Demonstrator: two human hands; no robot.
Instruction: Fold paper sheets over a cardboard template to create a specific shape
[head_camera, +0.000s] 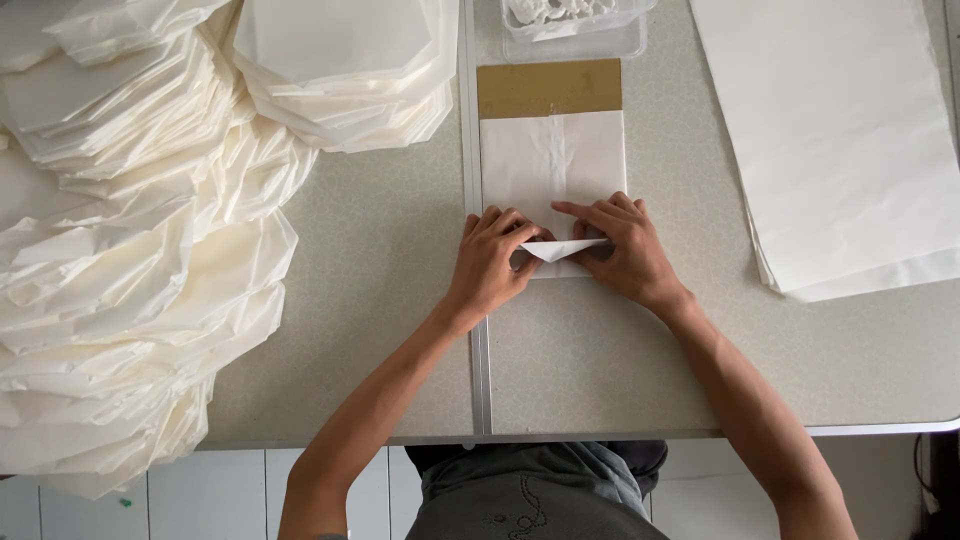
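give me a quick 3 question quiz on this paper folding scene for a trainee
1. True or false: both hands press on the white paper bag at its near end.
2. Which side of the table holds the big heaps of folded white paper? A) the person's left B) the person's right C) neither
3. Fill in: the strip at the bag's far end is ____ in colour.

Key
1. True: the left hand and right hand pinch a small folded corner.
2. A; flat sheets lie on the right.
3. Brown; see the strip.

speckled table (400, 330), paper stacks (150, 230), folded bag (552, 160)
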